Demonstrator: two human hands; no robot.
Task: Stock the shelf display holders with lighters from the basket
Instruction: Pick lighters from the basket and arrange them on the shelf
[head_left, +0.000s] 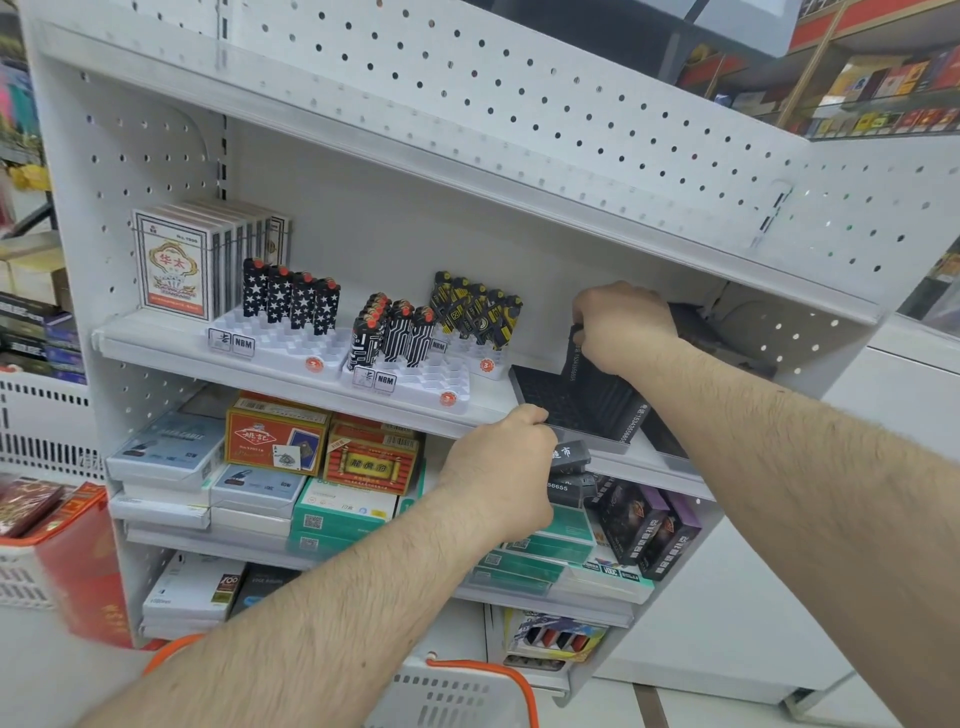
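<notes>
Right hand (621, 325) pinches black lighter (574, 353) over black holder (550, 397); left hand (501, 467) grips spare lighters (569, 470).

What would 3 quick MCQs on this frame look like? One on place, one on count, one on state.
1. Where is the black holder?
A. right end of the lighter shelf
B. bottom shelf
C. in the basket

2. How many star lighters stand in their holder?
A. two
B. four
C. seven

3. What is the right hand doing?
A. hanging open
B. pinching a black lighter over the black holder
C. holding a card box

Key: 1 A, it sits right of the white holders; 2 B, four red-topped caps stand in a row; 3 B, fingers curl round the lighter's top.
</notes>
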